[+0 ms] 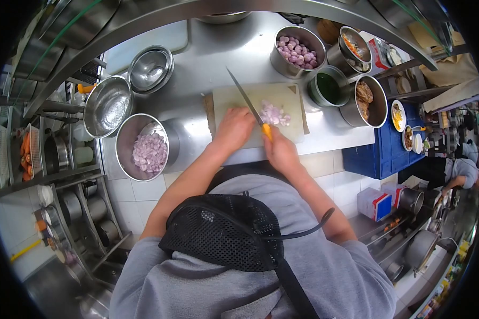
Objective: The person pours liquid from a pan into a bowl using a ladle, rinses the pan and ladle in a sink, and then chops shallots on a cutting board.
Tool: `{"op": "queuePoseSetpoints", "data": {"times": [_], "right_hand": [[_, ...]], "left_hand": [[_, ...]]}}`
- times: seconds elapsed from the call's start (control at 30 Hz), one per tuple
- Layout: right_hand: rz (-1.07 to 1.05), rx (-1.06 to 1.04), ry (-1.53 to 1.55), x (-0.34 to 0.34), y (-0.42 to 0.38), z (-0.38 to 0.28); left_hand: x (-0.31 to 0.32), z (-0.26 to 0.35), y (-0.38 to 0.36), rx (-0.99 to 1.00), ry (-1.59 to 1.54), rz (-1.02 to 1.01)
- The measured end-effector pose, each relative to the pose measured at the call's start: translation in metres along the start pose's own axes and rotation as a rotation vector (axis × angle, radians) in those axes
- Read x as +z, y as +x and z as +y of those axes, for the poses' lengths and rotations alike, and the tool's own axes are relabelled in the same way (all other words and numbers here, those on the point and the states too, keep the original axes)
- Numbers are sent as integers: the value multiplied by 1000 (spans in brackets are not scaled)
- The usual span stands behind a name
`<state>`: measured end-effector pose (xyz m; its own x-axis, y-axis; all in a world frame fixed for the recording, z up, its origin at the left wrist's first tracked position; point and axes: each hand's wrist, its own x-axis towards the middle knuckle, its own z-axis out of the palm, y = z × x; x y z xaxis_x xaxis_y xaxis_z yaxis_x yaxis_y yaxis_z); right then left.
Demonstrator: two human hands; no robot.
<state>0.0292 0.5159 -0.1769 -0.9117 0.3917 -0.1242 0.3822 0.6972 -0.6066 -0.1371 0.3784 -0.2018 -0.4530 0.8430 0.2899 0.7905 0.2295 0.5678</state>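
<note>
A knife (245, 95) with a yellow handle is gripped in my right hand (282, 152) at the front of the cutting board (229, 97). Its long blade slants up and left across the board. To the left of the blade, my left hand (235, 127) rests on the board's near edge with its fingers curled in; whatever lies under them is hidden. Chopped shallots (274, 113) form a small pile just right of the blade. More cut shallots (149, 153) partly fill a deep steel pot (121, 139) at the left.
Whole peeled shallots (298, 52) fill a pot at the back right. Beside it stand a container of green liquid (327, 87) and a pot of brown food (364, 98). Steel bowls (109, 106) sit at the left. A metal shelf (207, 11) spans the back. Another person (459, 173) is far right.
</note>
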Motion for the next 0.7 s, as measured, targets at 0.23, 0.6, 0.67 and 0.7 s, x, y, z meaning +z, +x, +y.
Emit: {"op": "queuePoseSetpoints", "data": {"times": [0.23,0.6,0.67,0.7], "right_hand": [[18,-10,64,-9,0,-10],[10,16,71,-11,7,13],[19,10,75,-11,4,16],[22,7,81,-8,3,20]], "left_hand": [[-55,-5,-34,-180,-8,156],[-15,13,-31,-248,-79,76],[-5,12,-22,-289,-140,40],[-3,10,-19,-283,-142,38]]}}
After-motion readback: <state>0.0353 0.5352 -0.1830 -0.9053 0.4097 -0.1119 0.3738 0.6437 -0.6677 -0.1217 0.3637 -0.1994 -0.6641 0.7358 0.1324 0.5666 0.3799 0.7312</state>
